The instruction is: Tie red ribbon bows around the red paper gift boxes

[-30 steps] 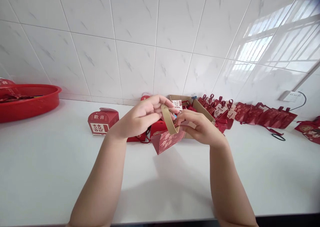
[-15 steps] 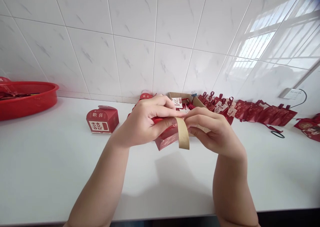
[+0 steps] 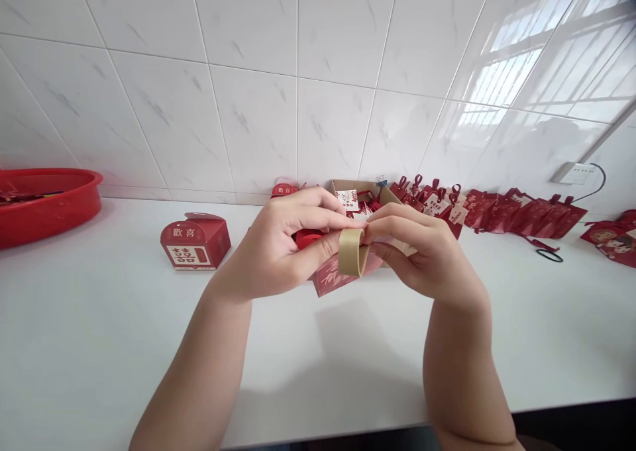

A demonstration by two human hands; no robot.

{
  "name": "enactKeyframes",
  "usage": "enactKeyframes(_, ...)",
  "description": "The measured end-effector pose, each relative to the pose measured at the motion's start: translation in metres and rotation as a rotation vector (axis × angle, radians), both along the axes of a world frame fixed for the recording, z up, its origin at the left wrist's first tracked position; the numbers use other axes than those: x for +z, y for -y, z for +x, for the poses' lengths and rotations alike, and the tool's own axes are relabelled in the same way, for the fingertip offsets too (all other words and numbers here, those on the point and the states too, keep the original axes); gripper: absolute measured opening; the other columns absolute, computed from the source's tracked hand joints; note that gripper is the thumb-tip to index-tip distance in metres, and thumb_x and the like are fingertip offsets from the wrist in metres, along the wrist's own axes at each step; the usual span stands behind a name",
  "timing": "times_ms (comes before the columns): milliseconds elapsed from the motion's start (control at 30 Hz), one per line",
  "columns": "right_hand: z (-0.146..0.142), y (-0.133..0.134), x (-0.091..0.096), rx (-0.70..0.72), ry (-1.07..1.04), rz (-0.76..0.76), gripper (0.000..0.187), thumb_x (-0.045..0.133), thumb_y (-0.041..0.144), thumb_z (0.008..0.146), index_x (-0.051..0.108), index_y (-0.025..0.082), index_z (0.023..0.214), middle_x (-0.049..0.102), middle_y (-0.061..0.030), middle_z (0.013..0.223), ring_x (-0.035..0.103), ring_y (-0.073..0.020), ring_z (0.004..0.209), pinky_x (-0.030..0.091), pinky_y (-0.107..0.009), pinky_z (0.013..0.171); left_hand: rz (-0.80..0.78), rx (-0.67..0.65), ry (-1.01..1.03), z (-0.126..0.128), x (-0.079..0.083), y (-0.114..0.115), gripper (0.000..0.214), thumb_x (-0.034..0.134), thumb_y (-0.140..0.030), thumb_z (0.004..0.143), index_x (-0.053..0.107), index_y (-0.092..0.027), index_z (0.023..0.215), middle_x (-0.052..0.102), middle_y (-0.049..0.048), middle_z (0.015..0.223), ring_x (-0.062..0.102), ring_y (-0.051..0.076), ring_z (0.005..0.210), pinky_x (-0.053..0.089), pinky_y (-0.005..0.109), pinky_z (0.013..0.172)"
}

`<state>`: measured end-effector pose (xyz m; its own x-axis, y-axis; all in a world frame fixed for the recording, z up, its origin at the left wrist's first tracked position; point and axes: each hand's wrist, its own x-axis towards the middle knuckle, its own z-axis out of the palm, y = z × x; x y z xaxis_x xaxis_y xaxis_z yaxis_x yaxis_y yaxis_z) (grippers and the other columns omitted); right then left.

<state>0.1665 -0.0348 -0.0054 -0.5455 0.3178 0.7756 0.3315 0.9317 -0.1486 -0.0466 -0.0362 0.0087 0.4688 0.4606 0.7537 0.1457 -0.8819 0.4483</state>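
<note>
Well back from the smooth white surface's [image 3: 119,345] near edge, left hand [image 3: 278,246] and right hand [image 3: 422,252] pinch a looped gold ribbon-like strip [image 3: 349,253] at a red printed paper box [image 3: 329,281]; best keep ends aligned.

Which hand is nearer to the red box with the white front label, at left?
Left. The left hand is to the right of the red box, at the gold strap; the right hand is farther right, also at the strap.
</note>
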Motion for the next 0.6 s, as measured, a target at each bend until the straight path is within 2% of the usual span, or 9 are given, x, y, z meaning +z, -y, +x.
enactKeyframes(133, -0.0016, 0.0016, 0.0009, 0.03, -0.02, 0.042, 0.021, 0.05, 0.002, 0.084, 0.058, 0.021, 0.09, 0.061, -0.0023, 0.083, 0.058, -0.0149, 0.077, 0.05, -0.029, 0.065, -0.061, 0.046, 0.088, 0.0046, 0.0002, -0.0003, 0.019, 0.065, -0.014, 0.081, 0.074, -0.026, 0.093, 0.072, 0.0013, 0.084, 0.066, 0.015, 0.075, 0.055, 0.026, 0.063)
enactKeyframes(267, -0.0032, 0.0044, 0.0022, 0.046, -0.047, 0.061, 0.019, 0.051, 0.005, 0.085, 0.059, 0.022, 0.089, 0.062, -0.0019, 0.082, 0.059, -0.0147, 0.075, 0.051, -0.029, 0.065, -0.143, 0.078, 0.153, 0.007, -0.0004, -0.0012, 0.009, 0.069, -0.022, 0.079, 0.074, -0.025, 0.086, 0.073, -0.0002, 0.078, 0.066, 0.015, 0.069, 0.055, 0.025, 0.056)
enactKeyframes(400, -0.0041, 0.0059, 0.0027, 0.003, -0.055, 0.062, 0.021, 0.05, 0.005, 0.085, 0.06, 0.022, 0.088, 0.061, -0.0019, 0.08, 0.059, -0.0143, 0.072, 0.052, -0.028, 0.061, -0.163, 0.046, 0.094, 0.005, 0.0002, 0.0002, 0.009, 0.067, -0.029, 0.081, 0.073, -0.024, 0.085, 0.072, 0.0006, 0.074, 0.065, 0.016, 0.065, 0.055, 0.026, 0.052)
enactKeyframes(600, -0.0038, 0.0063, 0.0026, -0.018, -0.061, 0.073, 0.02, 0.053, 0.004, 0.083, 0.06, 0.022, 0.087, 0.06, -0.0026, 0.083, 0.059, -0.0138, 0.074, 0.052, -0.028, 0.062, -0.219, -0.024, -0.014, 0.0031, 0.0042, 0.005, 0.011, 0.062, -0.028, 0.085, 0.071, -0.021, 0.083, 0.069, 0.0009, 0.069, 0.063, 0.014, 0.062, 0.053, 0.025, 0.053)
